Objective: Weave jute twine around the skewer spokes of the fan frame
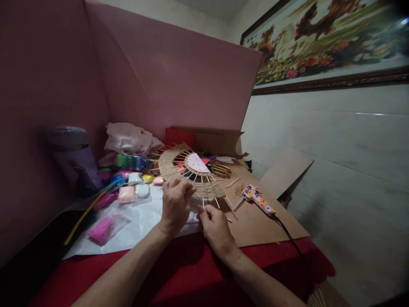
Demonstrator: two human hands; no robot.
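A half-ring of brown twine woven over thin wooden sticks, a twine fan [169, 168], is held up above the table. At its centre sits a half-disc [197, 163] of white fabric with pink spots, edged in twine. My left hand [177, 202] is closed on the fan's near left edge, its fingertips partly hidden. Below the woven band, my right hand [217, 228] pinches the tip of a wooden stick [203, 203] between thumb and forefinger. Bare stick ends poke out around the outer rim.
A flower-patterned glue gun [258, 199] with a black cord lies on the cardboard [271, 230] at right. Loose sticks [233, 182] and gold rings [221, 170] are behind it. Bagged coloured clay [127, 194] and a purple tumbler [75, 162] stand left. Pink panels rise behind.
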